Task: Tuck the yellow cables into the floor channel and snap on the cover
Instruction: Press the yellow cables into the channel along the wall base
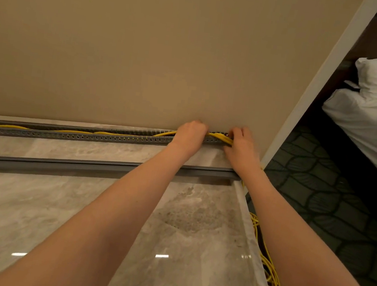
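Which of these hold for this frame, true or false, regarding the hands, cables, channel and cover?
1. The left hand and right hand hold the yellow cables at the right end of the channel. True.
2. The cover is snapped onto the channel. False: it lies on the marble floor, apart from the channel, nearer the person.
3. All cable is tucked in. False: a loose tangle lies beyond the floor's right edge.
4. A bed with white linen is on the right. True.
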Motion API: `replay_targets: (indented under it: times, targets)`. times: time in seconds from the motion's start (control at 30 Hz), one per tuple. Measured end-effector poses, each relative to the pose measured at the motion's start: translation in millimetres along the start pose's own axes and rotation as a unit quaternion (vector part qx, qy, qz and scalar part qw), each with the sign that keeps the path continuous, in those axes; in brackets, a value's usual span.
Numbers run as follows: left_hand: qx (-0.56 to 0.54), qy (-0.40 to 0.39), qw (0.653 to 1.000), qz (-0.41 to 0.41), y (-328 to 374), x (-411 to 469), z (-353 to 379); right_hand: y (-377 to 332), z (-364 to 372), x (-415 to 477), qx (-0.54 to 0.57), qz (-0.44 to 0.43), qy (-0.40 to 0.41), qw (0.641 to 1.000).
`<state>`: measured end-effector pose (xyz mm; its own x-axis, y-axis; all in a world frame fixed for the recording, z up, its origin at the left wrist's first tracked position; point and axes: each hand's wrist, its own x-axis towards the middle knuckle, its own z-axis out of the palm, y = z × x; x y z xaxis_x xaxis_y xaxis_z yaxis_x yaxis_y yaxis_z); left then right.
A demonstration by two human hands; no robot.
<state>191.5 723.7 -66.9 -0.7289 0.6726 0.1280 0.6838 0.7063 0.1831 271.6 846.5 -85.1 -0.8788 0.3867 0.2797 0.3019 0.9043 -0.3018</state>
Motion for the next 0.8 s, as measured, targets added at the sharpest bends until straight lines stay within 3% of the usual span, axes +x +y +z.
replay_targets:
  times: [0.13,0.33,0.63,0.8]
  targets:
    - [-0.03,0.0,0.999,-0.013,0.4,-1.3,-2.4,0.2,-4.0,1.2,-0.036,0.006,-0.017,0.999]
    - [-0.053,-0.018,0.998,-0.03,1.6,-0.9,-0.4,2.6,-9.6,8.8,-0.223,-0.108,-0.018,0.969]
    - [-0.046,-0.034,0.998,-0.03,-2.0,3.6,-2.5,2.3,-27.9,31.0,-0.29,-0.22,-0.078,0.928]
    - [-0.05,-0.036,0.998,-0.025,-3.9,4.1,-0.6,4.0,-29.1,35.2,-0.251,-0.19,-0.109,0.943]
